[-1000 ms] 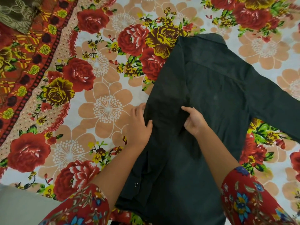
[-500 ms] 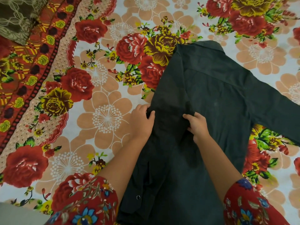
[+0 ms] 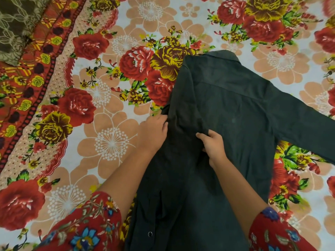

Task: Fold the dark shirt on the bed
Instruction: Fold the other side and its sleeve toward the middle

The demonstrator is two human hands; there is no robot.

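**Hands up nearer the collar; one side in, rest to go**

Both hands have shifted up the shirt (image 3: 235, 105) toward the collar (image 3: 223, 56) vs. 1 s ago. L hand (image 3: 154, 134) lay flatter then, w/ thumb on the cloth. Now its fingers are curled over the shirt's left edge and grip it, thumb side against the fabric. R hand (image 3: 213, 147) sits just beside it, nearer mid-back, fingers bent and pinching a raised ridge of cloth. Neither hand is spread open.

Shirt lies back-up on the bed (image 3: 108, 142), collar away from the person, tail end running out of view at the bottom betw. the forearms. A snap (image 3: 150, 234) shows on the turned-in front edge low on the left.

Done so far, as far as can be seen:
- Left side is turned in. No left sleeve sticks out and the edge runs roughly straight from shoulder down, tho still puckered where the hands hold it.

Left to do, prob.:
- Flatten that left fold. Cloth betw. the hands is bunched, not smooth.
- Right sleeve (image 3: 299, 127) is still stretched out across the bed, so that side needs bringing in.
- Fold bottom up toward collar. Nothing of that is started.

Judgement: early stage, roughly first third. Can't tell how the left sleeve lies inside the fold, or the state of the hem, since both are hidden.
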